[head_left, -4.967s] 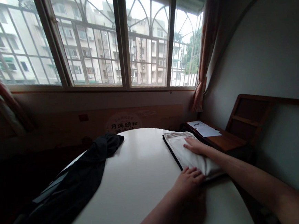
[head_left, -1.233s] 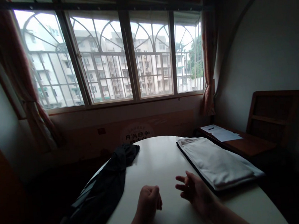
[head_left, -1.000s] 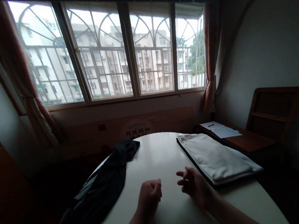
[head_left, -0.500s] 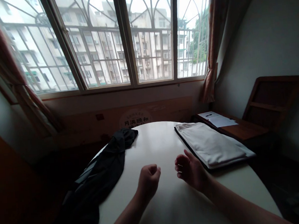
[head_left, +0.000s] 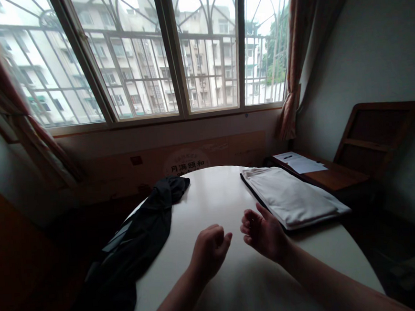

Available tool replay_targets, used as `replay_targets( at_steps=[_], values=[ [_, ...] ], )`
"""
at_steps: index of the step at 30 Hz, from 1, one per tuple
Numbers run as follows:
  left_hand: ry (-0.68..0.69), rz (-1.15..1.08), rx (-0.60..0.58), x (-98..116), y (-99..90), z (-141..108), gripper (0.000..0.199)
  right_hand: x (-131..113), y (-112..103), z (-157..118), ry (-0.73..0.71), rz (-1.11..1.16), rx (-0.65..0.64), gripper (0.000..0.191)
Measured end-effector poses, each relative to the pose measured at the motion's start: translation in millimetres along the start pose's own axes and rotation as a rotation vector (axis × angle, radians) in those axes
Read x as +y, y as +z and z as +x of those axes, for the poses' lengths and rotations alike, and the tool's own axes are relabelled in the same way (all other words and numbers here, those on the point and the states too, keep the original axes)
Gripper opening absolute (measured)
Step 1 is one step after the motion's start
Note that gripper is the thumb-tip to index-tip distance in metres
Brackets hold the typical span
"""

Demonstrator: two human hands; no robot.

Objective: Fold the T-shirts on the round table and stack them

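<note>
My left hand (head_left: 210, 252) hovers over the white round table (head_left: 211, 208), its fingers curled into a loose fist with the thumb sticking out. Nothing shows in it. Facing it across a small gap, my right hand (head_left: 265, 235) is open, with fingers bent and thumb apart, and holds nothing. A folded white cloth (head_left: 293, 196) on a dark layer lies just beyond my right hand. Along the table's left side a rumpled black garment (head_left: 152, 231) hangs over the edge. Neither hand touches the cloths.
At the right stands a wooden chair (head_left: 371, 138) with a dark back. White papers (head_left: 301, 162) and a pen lie on a brown wooden surface. A barred window (head_left: 208, 74) with curtains (head_left: 288, 111) fills the far wall.
My left thumb has moved outward from the curled fingers, toward the right hand. My right hand keeps nearly the same pose. The view has shifted slightly; the cloths look unmoved on the table.
</note>
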State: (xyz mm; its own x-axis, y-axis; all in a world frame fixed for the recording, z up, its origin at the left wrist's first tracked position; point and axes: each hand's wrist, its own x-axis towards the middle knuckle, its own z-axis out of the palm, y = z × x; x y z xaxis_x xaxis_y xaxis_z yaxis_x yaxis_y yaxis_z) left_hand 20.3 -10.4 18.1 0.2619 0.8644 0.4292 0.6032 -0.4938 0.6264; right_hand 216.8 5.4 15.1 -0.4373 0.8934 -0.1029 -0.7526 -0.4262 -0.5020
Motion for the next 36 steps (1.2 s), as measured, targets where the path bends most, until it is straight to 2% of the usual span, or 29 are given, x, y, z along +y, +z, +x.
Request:
replay_targets(
  at_steps=[3, 9, 10, 15, 18, 21, 24, 28, 36],
  values=[
    [0.043, -0.012, -0.051, 0.9, -0.1, -1.9, 0.036, -2.0, 1.6, -1.9, -0.006, 0.029, -0.075, 0.038],
    [0.045, -0.026, -0.090, 7.5, -1.4, -4.0, 0.014, -5.6, 4.0, -5.2, -0.041, -0.020, -0.089, 0.046],
    [0.052, -0.025, -0.100, 8.5, -1.8, -4.3, 0.015, -5.5, 4.2, -5.2, -0.044, -0.020, -0.092, 0.045],
    [0.109, 0.057, -0.152, 9.3, -1.4, -5.8, 0.054, -1.6, 4.4, -2.4, -0.086, -0.042, -0.043, 0.033],
    [0.129, 0.100, -0.190, 8.7, -0.6, -6.3, 0.067, 2.6, 3.1, -0.2, -0.143, -0.122, 0.016, 0.033],
    [0.187, 0.142, -0.176, 10.6, -1.5, -7.1, 0.068, 6.2, 1.4, 0.7, -0.215, -0.214, 0.062, 0.035],
    [0.255, 0.185, -0.128, 15.7, -3.9, -9.0, 0.056, 8.0, 0.1, 0.5, -0.255, -0.278, 0.066, 0.035],
    [0.333, 0.195, -0.149, 25.8, -6.5, -12.7, 0.039, 9.3, -0.6, 0.1, -0.263, -0.343, 0.032, 0.041],
    [0.424, -0.078, -0.281, 43.6, -4.6, -19.4, 0.037, 18.6, -0.6, -10.9, -0.260, -0.641, -0.213, 0.049]
  ],
)
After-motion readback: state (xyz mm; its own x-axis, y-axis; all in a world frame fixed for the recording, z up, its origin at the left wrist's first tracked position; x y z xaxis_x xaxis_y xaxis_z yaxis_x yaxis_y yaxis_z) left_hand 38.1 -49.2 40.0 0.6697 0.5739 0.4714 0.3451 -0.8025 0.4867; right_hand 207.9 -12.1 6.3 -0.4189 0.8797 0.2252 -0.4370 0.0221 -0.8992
